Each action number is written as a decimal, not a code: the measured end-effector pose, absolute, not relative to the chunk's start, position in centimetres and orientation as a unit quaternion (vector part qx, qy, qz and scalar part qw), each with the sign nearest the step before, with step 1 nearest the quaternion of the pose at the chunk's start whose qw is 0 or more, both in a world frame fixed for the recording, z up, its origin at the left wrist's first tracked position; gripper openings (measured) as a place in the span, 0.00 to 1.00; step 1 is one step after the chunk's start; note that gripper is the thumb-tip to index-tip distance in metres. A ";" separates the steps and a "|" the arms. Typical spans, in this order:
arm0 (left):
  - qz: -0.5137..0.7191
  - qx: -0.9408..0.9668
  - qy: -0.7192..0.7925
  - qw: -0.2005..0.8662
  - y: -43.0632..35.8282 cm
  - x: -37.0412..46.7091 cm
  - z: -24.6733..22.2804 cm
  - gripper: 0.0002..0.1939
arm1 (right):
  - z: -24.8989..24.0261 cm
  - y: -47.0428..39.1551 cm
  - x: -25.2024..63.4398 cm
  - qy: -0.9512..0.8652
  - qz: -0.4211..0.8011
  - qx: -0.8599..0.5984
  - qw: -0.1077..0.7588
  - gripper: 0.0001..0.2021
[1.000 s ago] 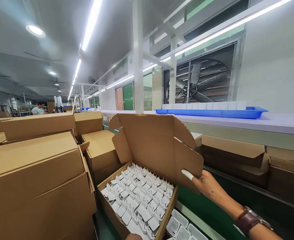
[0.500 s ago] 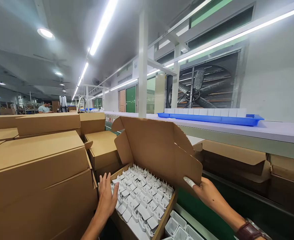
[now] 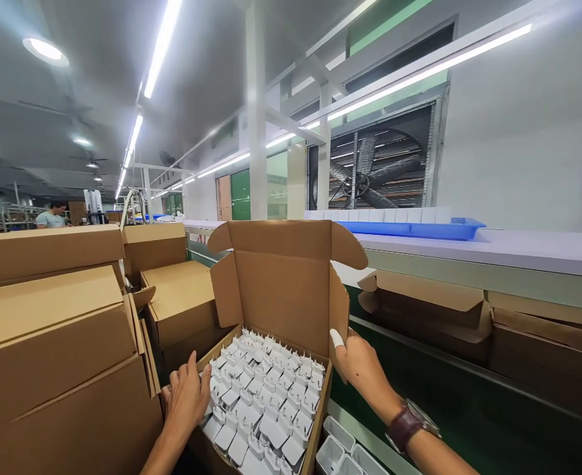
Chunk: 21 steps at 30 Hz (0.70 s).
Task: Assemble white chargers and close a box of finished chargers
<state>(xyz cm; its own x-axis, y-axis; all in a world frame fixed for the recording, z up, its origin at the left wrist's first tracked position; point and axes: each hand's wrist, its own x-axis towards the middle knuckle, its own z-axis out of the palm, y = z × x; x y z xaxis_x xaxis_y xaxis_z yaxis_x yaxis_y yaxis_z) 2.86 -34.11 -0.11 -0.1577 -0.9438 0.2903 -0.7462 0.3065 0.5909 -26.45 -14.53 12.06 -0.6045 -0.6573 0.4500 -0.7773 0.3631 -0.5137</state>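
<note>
An open cardboard box (image 3: 321, 422) holds rows of white plug adapters (image 3: 266, 389) with metal pins pointing up. Its lid (image 3: 281, 290) stands raised at the back, side flaps spread. My right hand (image 3: 363, 366), a white covering on the thumb and a watch at the wrist, grips the lid's right side flap near its lower end. At the box's left edge rests my left hand (image 3: 187, 396), its fingers apart and nothing held in them.
Large closed cartons (image 3: 48, 330) stack up at the left. White plastic containers (image 3: 338, 435) sit right of the box. Behind runs a white shelf (image 3: 533, 247) with a blue tray (image 3: 420, 229); open cartons (image 3: 429, 310) lie beneath. A person (image 3: 51, 216) is far left.
The lid now stands more upright, its right flaps folded outward. My right hand has moved from the lid's outer corner to the side flap. The camera view has turned right.
</note>
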 end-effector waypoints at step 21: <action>-0.241 0.400 -0.702 0.538 -45.5 -7.2 13.0 0.17 | 13.0 -18.4 -27.3 -0.787 0.387 0.477 -0.055 0.18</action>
<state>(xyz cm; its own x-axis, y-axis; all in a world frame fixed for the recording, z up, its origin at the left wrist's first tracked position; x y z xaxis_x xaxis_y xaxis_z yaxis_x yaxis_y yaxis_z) -7.25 -45.53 13.03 -0.1022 -0.8207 0.5622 -0.3017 0.5641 0.7686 -27.31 -18.36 12.97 -0.5383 -0.7937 0.2833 -0.7087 0.2444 -0.6618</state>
